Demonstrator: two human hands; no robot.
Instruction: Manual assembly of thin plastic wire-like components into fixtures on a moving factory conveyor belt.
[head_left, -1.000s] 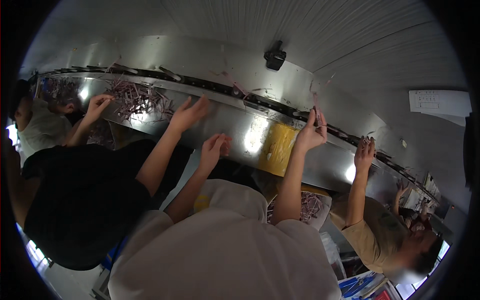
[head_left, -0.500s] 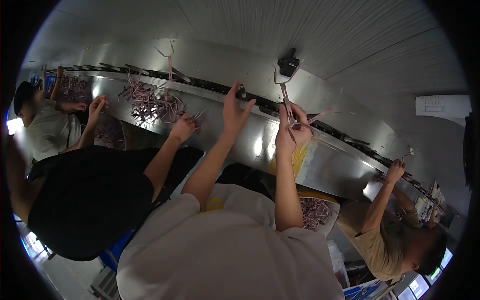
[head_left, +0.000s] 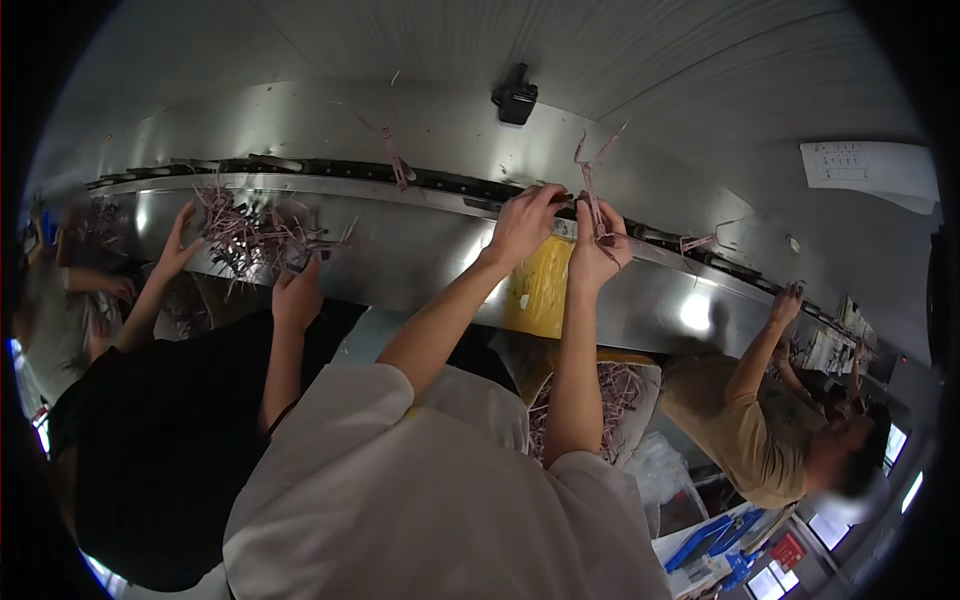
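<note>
In my right hand (head_left: 600, 255) I grip slender pinkish forked pieces. One forked piece (head_left: 589, 183) points up with two prongs spread, and thin ends of others stick out beside my fingers. My left hand (head_left: 527, 222) is right beside it at the dark rail (head_left: 460, 184), fingers pinched together; whatever lies between them is hidden. To the left another forked piece (head_left: 396, 165) stands at the rail, prongs up. A further one (head_left: 700, 242) sits at the rail on the right.
A steel ledge (head_left: 400, 225) runs below the rail, with yellow sheeting (head_left: 535, 290) over its front. Below is a sack (head_left: 640, 420) of pinkish pieces. At left, a co-worker in black (head_left: 200, 400) handles a heap of pieces (head_left: 250, 235); another person (head_left: 745, 420) works at right.
My left hand has gone from spread fingers to a pinch at the rail, close to my right hand. My right hand still holds forked pieces. The whole view has shifted.
</note>
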